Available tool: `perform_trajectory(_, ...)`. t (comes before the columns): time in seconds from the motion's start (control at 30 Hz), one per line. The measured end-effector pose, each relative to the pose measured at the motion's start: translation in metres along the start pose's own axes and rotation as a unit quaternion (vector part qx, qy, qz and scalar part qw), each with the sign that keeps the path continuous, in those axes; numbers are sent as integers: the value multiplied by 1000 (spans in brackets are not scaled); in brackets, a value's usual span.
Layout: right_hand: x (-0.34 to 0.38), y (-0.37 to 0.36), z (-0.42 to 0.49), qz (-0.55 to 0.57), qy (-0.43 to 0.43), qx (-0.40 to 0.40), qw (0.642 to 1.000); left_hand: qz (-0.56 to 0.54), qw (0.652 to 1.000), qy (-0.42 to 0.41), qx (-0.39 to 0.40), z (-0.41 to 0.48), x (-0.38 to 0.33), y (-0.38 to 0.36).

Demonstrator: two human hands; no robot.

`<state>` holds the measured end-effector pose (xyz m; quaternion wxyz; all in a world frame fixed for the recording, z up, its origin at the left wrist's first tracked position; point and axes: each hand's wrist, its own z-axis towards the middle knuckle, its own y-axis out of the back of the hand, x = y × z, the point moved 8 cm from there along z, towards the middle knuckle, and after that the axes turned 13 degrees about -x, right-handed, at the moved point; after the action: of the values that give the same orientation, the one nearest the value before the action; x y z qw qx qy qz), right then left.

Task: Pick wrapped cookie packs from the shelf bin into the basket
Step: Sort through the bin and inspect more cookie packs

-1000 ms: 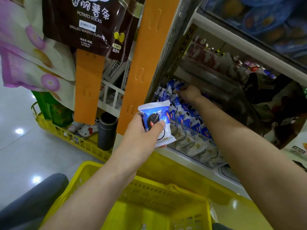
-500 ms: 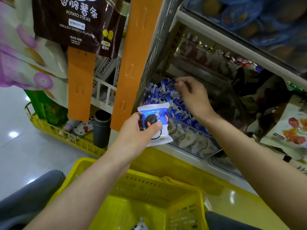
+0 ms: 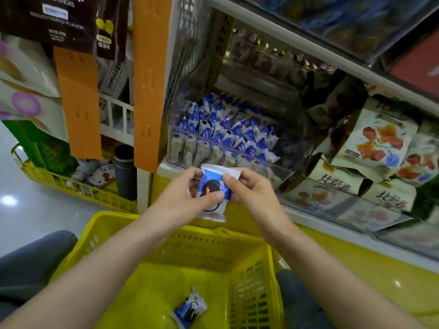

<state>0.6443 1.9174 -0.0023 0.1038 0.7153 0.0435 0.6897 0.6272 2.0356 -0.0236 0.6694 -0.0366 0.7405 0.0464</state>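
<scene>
Cookie pack [image 3: 215, 186] pinched in both hands, just above the basket [image 3: 114, 219]

My left hand [image 3: 187, 198] has its thumb and fingers curled round the lower half. My right hand [image 3: 251, 193] nips the top corner by the crimped seal. It looks feather-light, with crinkly, slick film and a brittle biscuit inside, so I'd hold it by the sealed ends or lightly across the flat faces, no squeezing. One pack [image 3: 188, 309] already lies on the basket floor. The clear shelf bin [image 3: 190, 148] behind is packed with more. Space is tight: orange hanging strips [image 3: 152, 79] to the left, dried-fruit bags [image 3: 377, 141] to the right, shiny floor [image 3: 35, 210] below.
</scene>
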Motion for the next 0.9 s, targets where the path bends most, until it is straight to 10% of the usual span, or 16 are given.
perform_trajectory(0.23, -18, -1, -8, 21, -28, 23, 999, -16, 998, 8, -55, -1, 12, -3)
perform_trajectory(0.53, 8, 12, -16, -260, 293, -47, 919, -54, 996, 61, -35, 0, 30, -13)
perform_trajectory(0.73, -34, 32, 1, -60, 4, -82, 995, -63, 987, 143, 25, -10, 45, -26)
perform_trajectory(0.9, -65, 26, -10, 97, -194, -23, 976, -54, 992, 64, -91, -6, 40, -3)
